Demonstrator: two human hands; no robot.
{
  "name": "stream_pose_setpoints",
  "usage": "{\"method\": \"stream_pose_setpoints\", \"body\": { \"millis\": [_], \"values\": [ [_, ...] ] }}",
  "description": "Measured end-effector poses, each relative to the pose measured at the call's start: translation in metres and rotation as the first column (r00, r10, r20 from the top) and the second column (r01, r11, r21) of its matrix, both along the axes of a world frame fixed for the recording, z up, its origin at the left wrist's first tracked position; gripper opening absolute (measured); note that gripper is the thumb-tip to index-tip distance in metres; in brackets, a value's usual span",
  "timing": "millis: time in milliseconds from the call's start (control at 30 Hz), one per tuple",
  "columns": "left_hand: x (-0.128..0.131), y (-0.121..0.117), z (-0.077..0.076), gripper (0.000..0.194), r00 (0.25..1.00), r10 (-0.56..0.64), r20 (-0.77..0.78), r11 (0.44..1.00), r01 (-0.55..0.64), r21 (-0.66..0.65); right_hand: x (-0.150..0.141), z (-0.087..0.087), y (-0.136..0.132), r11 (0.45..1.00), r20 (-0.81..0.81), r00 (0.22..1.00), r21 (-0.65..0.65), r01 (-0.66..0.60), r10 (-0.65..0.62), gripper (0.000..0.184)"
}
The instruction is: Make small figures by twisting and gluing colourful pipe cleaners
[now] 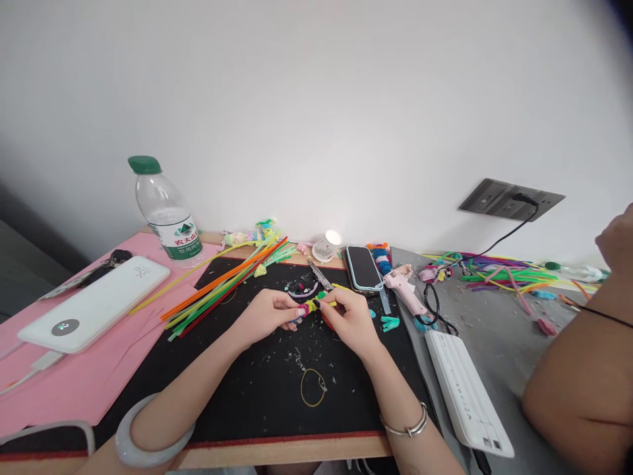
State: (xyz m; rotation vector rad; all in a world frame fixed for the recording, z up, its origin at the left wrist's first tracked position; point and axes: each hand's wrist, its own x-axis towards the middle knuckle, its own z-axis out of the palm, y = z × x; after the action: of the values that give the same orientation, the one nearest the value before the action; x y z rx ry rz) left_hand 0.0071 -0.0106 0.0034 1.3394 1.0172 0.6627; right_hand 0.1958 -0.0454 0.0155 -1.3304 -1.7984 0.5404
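Over the middle of the black mat (247,396), my left hand (267,315) is closed on the left end of a small fuzzy pipe-cleaner figure (310,305) in yellow, green and pink. My right hand (349,320) pinches its right end, where a yellow strand shows. Both thumbs and index fingers meet near the piece, so much of it is covered. A bundle of orange, green and red pipe cleaners (232,284) lies left of my hands. Just behind them are a metal tool (320,274) and a curved lavender strip (304,293).
A water bottle (171,218) and white power bank (99,303) stand left on pink paper (119,376). At right are a phone (364,267), a pink glue gun (406,292), another power bank (467,392) and a co-worker's arm (588,369). A rubber band (302,389) lies in front.
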Motion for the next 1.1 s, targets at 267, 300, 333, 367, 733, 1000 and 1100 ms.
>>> {"method": "stream_pose_setpoints", "body": {
  "millis": [267, 300, 333, 367, 733, 1000, 1100],
  "values": [
    [-0.002, 0.003, 0.000, 0.030, 0.956, 0.252, 0.150, 0.966, -0.239, -0.101, -0.005, 0.001, -0.001, 0.998, 0.052, 0.997, 0.005, -0.066, 0.066, 0.019],
    [-0.003, 0.003, -0.002, 0.030, 0.944, 0.263, 0.200, 0.962, -0.241, -0.128, -0.005, 0.000, 0.000, 0.999, 0.054, 0.997, -0.005, -0.054, 0.054, 0.019],
    [-0.003, 0.004, -0.003, 0.029, 0.931, 0.265, 0.251, 0.960, -0.231, -0.157, -0.005, -0.001, 0.000, 0.999, 0.055, 0.997, -0.016, -0.045, 0.046, 0.019],
    [-0.004, 0.004, -0.004, 0.027, 0.919, 0.260, 0.298, 0.960, -0.211, -0.186, -0.004, -0.002, 0.000, 0.999, 0.050, 0.998, -0.028, -0.042, 0.043, 0.019],
    [-0.004, 0.003, -0.003, 0.014, 0.816, 0.176, 0.550, 0.929, 0.047, -0.368, -0.001, -0.009, 0.007, 0.921, -0.390, 0.920, -0.341, -0.187, 0.042, 0.020],
    [-0.007, 0.001, -0.001, 0.013, 0.773, 0.128, 0.622, 0.872, 0.210, -0.441, -0.001, -0.008, 0.009, 0.906, -0.583, 0.812, -0.330, -0.263, 0.024, 0.019],
    [-0.007, 0.001, 0.000, 0.013, 0.760, 0.131, 0.637, 0.860, 0.233, -0.455, 0.000, -0.010, 0.010, 0.920, -0.608, 0.794, -0.313, -0.234, -0.005, 0.019]
  ]
}}
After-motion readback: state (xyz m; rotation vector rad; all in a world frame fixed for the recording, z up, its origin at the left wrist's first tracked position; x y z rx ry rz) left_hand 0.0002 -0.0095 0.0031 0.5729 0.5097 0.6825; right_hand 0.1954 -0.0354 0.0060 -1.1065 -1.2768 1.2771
